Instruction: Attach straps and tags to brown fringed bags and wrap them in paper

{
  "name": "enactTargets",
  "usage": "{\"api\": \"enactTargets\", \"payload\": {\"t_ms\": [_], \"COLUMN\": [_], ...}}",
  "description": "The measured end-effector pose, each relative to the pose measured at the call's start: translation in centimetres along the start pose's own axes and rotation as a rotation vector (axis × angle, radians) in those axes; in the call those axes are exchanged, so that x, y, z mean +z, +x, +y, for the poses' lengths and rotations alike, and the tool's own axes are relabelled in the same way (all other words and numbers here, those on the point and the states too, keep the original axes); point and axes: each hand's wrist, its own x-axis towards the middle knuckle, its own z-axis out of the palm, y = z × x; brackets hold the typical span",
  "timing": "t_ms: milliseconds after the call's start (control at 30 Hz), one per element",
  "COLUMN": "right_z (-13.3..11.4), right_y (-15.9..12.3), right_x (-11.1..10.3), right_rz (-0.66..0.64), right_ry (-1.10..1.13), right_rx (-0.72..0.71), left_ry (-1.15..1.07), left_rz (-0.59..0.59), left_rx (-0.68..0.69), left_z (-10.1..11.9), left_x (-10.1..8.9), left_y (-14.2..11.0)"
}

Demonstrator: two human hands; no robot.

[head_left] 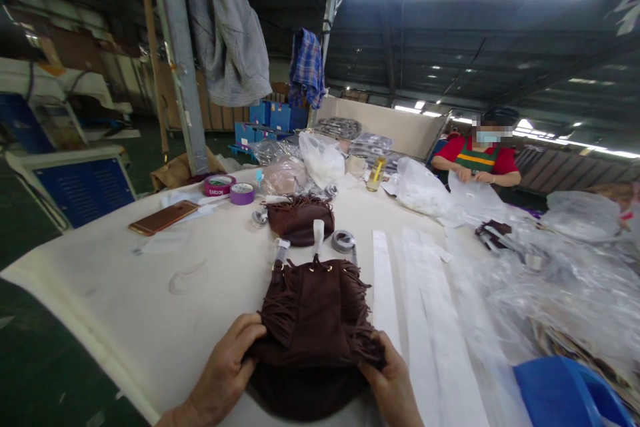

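A dark brown fringed handbag (323, 313) lies on the pale table in front of me, its wrapped straps pointing away. My left hand (227, 363) grips its left side low down, thumb and fingers closed on the edge. On the opposite side, my right hand (387, 373) pinches the lower right edge by the fringe. Just beyond is a second brown fringed bag (301, 221). A wrapped strap coil (343, 241) sits to the right of that bag, and a smaller coil (259, 217) to its left.
Long white strips (425, 307) run along the right. Clear plastic bags (560, 273) pile up further right, near a blue plastic object (565, 390). At left lie a phone (163, 217) and tape rolls (243, 193). A masked co-worker (480, 153) handles plastic across the table.
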Motion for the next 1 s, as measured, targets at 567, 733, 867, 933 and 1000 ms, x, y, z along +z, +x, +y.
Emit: {"api": "enactTargets", "payload": {"t_ms": [567, 733, 867, 933, 1000], "right_z": [0.4, 0.2, -0.3, -0.6, -0.9], "right_y": [-0.1, -0.3, -0.2, -0.1, 0.1], "right_x": [0.8, 1.2, 1.1, 1.1, 1.1], "right_rz": [0.074, 0.085, 0.043, 0.027, 0.025], "right_ry": [-0.147, -0.182, -0.17, -0.162, -0.158], "right_rx": [-0.051, -0.064, -0.072, -0.079, -0.076], "left_ry": [0.039, 0.096, 0.339, 0.49, 0.532], "left_rz": [-0.094, -0.064, 0.002, 0.03, -0.063], "left_rx": [0.007, -0.046, 0.083, 0.231, 0.417], "left_z": [-0.2, -0.3, 1.6, 3.3, 5.0], "left_x": [-0.3, -0.7, -3.0, -3.7, -3.3], "left_y": [1.3, 1.8, 1.5, 1.8, 2.9]}}
